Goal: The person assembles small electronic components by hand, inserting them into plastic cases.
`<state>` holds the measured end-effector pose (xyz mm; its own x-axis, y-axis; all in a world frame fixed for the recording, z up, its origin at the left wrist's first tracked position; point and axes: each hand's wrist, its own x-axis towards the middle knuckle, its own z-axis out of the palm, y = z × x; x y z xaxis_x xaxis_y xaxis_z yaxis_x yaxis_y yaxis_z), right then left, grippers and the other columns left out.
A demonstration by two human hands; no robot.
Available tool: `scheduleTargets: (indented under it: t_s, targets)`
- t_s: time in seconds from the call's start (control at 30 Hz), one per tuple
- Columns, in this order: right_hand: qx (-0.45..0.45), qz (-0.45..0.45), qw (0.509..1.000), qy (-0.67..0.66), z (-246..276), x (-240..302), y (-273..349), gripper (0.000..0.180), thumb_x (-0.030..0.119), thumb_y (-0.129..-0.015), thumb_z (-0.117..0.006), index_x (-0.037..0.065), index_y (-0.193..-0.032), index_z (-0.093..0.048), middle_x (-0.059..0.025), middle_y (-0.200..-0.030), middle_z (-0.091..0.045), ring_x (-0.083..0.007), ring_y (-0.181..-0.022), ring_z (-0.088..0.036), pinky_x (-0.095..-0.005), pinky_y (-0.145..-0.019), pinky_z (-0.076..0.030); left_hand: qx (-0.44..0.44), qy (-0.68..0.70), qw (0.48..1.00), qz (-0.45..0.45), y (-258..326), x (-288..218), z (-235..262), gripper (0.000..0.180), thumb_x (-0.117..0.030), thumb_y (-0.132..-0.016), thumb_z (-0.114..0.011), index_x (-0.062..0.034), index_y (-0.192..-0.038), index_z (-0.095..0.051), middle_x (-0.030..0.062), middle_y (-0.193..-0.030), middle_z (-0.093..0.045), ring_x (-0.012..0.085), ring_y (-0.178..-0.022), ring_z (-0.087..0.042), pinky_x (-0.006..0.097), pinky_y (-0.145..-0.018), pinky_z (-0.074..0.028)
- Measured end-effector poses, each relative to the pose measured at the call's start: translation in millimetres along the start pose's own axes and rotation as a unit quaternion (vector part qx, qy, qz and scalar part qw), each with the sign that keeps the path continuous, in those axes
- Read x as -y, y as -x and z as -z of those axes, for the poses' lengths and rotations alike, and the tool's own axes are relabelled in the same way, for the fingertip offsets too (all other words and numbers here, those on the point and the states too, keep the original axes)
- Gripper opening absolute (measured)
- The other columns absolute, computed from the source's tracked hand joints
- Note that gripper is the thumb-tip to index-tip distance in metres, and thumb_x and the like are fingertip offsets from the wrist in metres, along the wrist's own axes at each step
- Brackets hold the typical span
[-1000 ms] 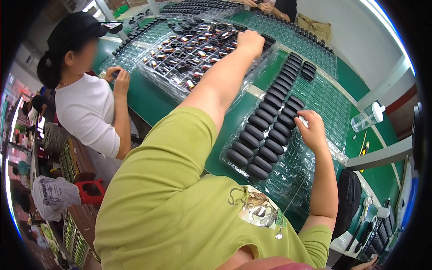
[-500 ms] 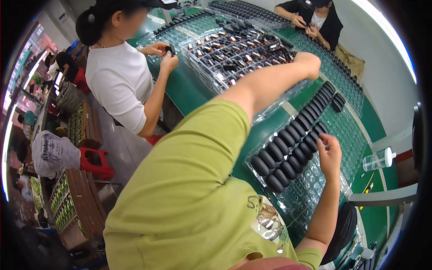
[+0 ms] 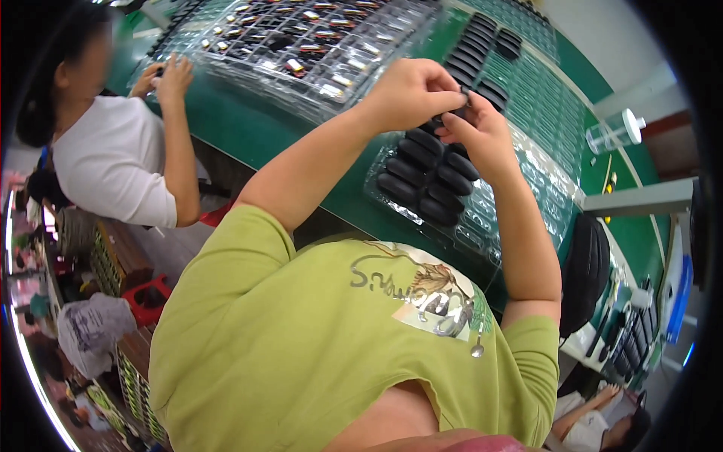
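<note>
now both hands have come together, the left hand (image 3: 410, 94) back from the far trays, and with the right hand (image 3: 482, 132) pinching a small dark part (image 3: 461, 111) over the clear tray (image 3: 482, 233) of black oval pieces (image 3: 422, 177) at the green bench's (image 3: 248, 128) near edge.

factory assembly line | green workbench (image 3: 248, 128) | clear part trays (image 3: 527, 173) | seated co-worker (image 3: 113, 166)

Two hands (image 3: 444, 113), one clear bottle (image 3: 614, 134), two clear trays (image 3: 301, 45)
</note>
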<state>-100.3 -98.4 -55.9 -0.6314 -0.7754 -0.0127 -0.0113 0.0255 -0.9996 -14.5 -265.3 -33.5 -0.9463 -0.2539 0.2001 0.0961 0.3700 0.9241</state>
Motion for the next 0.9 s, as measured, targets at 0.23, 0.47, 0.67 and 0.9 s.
scheduleTargets:
  t_s: [0.23,0.47,0.67,0.9]
  targets:
    - [0.017,-0.092,0.993,-0.075,14,-3,2,0.029,0.011,-0.096,-0.061,-0.004,-0.121,-0.060,-0.0089,-0.105,-0.069,-0.0150,-0.086,-0.068,-0.0261,-0.074,-0.057,-0.019,-0.120,0.974,-0.192,20,36,-7,0.061,-0.016,-0.068,-0.087,-0.0076,-0.125,-0.064,0.0109,-0.123,-0.055,0.0245,-0.115,-0.057,0.037,-0.087,-0.056]
    - [0.025,-0.118,0.993,0.018,27,10,-14,0.032,0.020,-0.097,-0.065,-0.001,-0.121,-0.065,-0.0046,-0.097,-0.070,-0.0098,-0.083,-0.064,-0.0245,-0.070,-0.052,-0.050,-0.074,0.979,-0.184,23,47,-12,0.066,-0.022,-0.068,-0.088,-0.0073,-0.127,-0.060,0.0109,-0.117,-0.061,0.0230,-0.093,-0.066,0.033,-0.079,-0.057]
    - [0.012,0.099,0.954,0.283,-34,63,-69,0.026,0.023,-0.090,-0.072,0.001,-0.102,-0.074,-0.0043,-0.085,-0.072,-0.0110,-0.076,-0.064,-0.0271,-0.067,-0.050,-0.066,-0.067,0.988,-0.126,23,59,-13,0.070,-0.030,-0.067,-0.084,-0.0049,-0.126,-0.055,0.0190,-0.115,-0.060,0.0365,-0.110,-0.059,0.044,-0.095,-0.050]
    - [0.114,0.119,0.820,0.548,-168,60,-135,0.031,0.035,-0.080,-0.071,0.007,-0.092,-0.076,-0.0115,-0.089,-0.074,-0.0284,-0.083,-0.071,-0.0414,-0.075,-0.056,-0.052,-0.083,0.986,-0.131,20,75,-13,0.054,-0.039,-0.073,-0.077,-0.0079,-0.116,-0.064,0.0183,-0.116,-0.067,0.0390,-0.111,-0.061,0.047,-0.095,-0.048]
